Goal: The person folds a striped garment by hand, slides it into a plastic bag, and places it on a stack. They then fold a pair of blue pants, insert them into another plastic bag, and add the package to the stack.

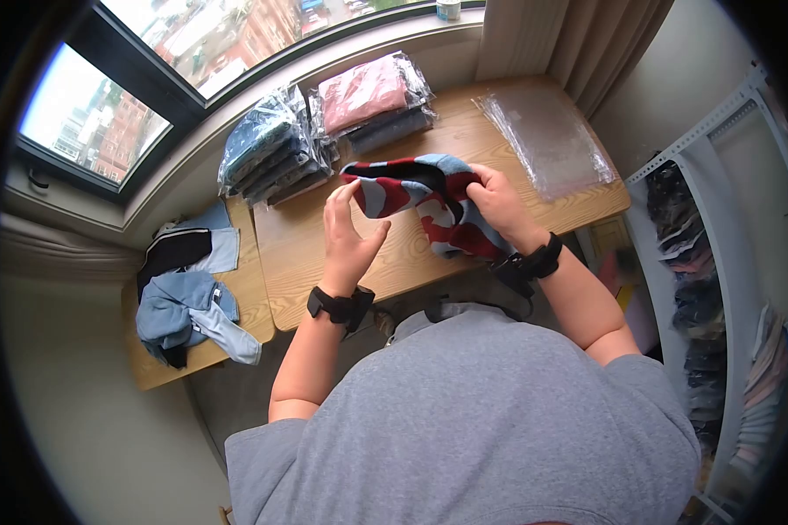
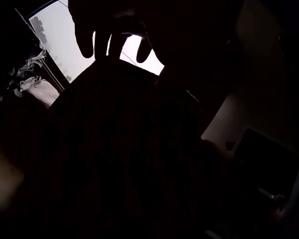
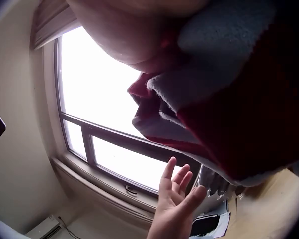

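Observation:
In the head view, a knitted garment point(image 1: 453, 234) patterned in red, light blue and black hangs over the near part of the table. My right hand point(image 1: 503, 208) pinches its upper right edge between thumb and fingers. At its left end is my left hand point(image 1: 348, 238), thumb spread away and fingertips right at the cloth's edge. The right wrist view has the garment point(image 3: 229, 94) large and bunched under the right hand, the left hand point(image 3: 173, 206) below it with fingers apart. The left wrist view is mostly dark, with finger outlines against the window.
Bagged clothes stand in two stacks, one blue point(image 1: 267, 144) and one pink-topped point(image 1: 368, 92), by the window. Clear plastic bags point(image 1: 547, 144) lie at the table's right. Loose denim-blue clothes point(image 1: 179, 306) lie on a side table at left. A white shelf rack point(image 1: 718, 227) with folded clothes stands right.

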Motion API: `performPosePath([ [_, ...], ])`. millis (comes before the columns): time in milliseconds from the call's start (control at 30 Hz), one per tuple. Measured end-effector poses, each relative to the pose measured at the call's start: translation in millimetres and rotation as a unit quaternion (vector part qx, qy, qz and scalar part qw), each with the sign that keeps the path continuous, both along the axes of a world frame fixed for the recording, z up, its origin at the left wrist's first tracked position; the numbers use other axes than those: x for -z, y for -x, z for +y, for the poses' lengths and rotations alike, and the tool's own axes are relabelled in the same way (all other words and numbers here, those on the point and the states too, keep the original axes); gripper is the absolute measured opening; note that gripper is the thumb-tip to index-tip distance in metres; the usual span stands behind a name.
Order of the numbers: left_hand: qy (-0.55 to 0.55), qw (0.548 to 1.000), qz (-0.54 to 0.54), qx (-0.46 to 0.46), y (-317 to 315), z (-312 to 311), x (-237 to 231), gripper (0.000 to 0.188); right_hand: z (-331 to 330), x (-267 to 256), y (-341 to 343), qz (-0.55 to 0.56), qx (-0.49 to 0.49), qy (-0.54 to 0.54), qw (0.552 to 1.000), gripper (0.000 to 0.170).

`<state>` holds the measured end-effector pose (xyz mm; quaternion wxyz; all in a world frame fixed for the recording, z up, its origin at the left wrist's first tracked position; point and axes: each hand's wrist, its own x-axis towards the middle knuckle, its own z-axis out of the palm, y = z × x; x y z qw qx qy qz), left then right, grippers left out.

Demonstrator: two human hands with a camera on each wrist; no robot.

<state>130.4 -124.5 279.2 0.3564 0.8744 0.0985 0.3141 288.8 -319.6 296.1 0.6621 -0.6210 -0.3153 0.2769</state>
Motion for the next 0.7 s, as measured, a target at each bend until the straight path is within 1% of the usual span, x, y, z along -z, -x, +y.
performPosePath([
  [33, -0.158, 0.986, -0.006, -0.054, 0.2, 0.5, 3.5, 0.079, -3.2, -2.6, -1.8, -0.001, 0.002, -0.002, 1.0, 0.035],
  [67, -0.159, 0.986, -0.007, -0.052, -2.7, 1.8, 10.3, 0.079, -6.6, -7.4, -3.9, 0.069, -0.022, -0.022, 0.997, 0.035],
  [100, -0.083, 0.994, -0.014, -0.07, -6.2, 3.8, 21.2, 0.086, -9.8, -14.5, -4.2, 0.139, -0.046, -0.042, 0.988, 0.036],
  [133, -0.007, 0.996, -0.02, -0.087, -10.2, 6.2, 31.0, 0.094, -13.7, -18.6, -4.0, 0.164, -0.072, -0.047, 0.983, 0.036],
  [167, 0.158, 0.987, 0.003, -0.025, -15.7, 12.7, 38.2, 0.088, -17.0, -21.0, -4.1, 0.163, -0.07, -0.048, 0.983, 0.036],
  [200, 0.306, 0.949, 0.029, 0.063, -21.1, 15.2, 30.1, 0.086, -20.8, -22.7, -4.5, 0.177, -0.093, -0.033, 0.979, 0.036],
  [233, 0.446, 0.881, 0.057, 0.15, -24.5, 14.4, 20.9, 0.083, -25.0, -23.3, -4.8, 0.191, -0.115, -0.017, 0.975, 0.036],
  [267, 0.514, 0.84, 0.034, 0.174, -26.2, 10.2, 18.5, 0.06, -28.3, -21.1, -5.8, 0.191, -0.112, -0.018, 0.975, 0.036],
  [300, 0.514, 0.839, 0.035, 0.176, -27.5, 9.9, 16.4, 0.06, -31.1, -16.3, -7.5, 0.212, -0.096, -0.029, 0.972, 0.033],
  [367, 0.553, 0.791, 0.092, 0.243, -30.4, 12.6, 9.4, 0.038, -36.6, -4.7, -13.0, 0.234, -0.077, -0.044, 0.968, 0.031],
  [400, 0.558, 0.803, 0.044, 0.206, -33.6, 0.3, -11.8, 0.023, -40.1, 2.0, -18.2, 0.129, 0.011, -0.037, 0.991, 0.025],
  [433, 0.564, 0.806, 0.025, 0.18, -37.5, -7.5, -33.5, 0.02, -45.1, 7.0, -22.8, 0.022, 0.099, -0.03, 0.994, 0.02],
  [467, 0.564, 0.807, 0.013, 0.178, -40.3, -9.8, -44.1, 0.02, -53.9, 10.2, -26.4, -0.082, 0.205, 0.017, 0.975, 0.016],
  [500, 0.563, 0.807, 0.0, 0.176, -43.2, -12.2, -53.4, 0.02, -61.4, 9.7, -24.5, -0.081, 0.21, 0.015, 0.974, 0.016],
  [533, 0.574, 0.793, -0.019, 0.201, -45.2, -20.9, -66.3, 0.021, -69.4, 7.1, -19.1, -0.155, 0.237, 0.012, 0.959, 0.019],
  [567, 0.574, 0.793, -0.016, 0.203, -47.5, -27.5, -77.0, 0.021, -76.2, 4.9, -10.5, -0.227, 0.262, 0.01, 0.938, 0.022],
  [600, 0.567, 0.798, -0.006, 0.206, -48.7, -33.4, -86.1, 0.02, -81.6, 3.5, 0.7, -0.241, 0.206, -0.019, 0.948, 0.031],
  [633, 0.56, 0.802, 0.006, 0.209, -49.4, -39.5, -94.0, 0.019, -88.1, 5.7, 9.3, -0.274, 0.145, 0.002, 0.951, 0.047],
  [700, 0.55, 0.808, 0.011, 0.212, -51.7, -50.1, -106.0, 0.018, -86.7, 13.0, 23.9, -0.333, 0.143, 0.027, 0.932, 0.062],
])
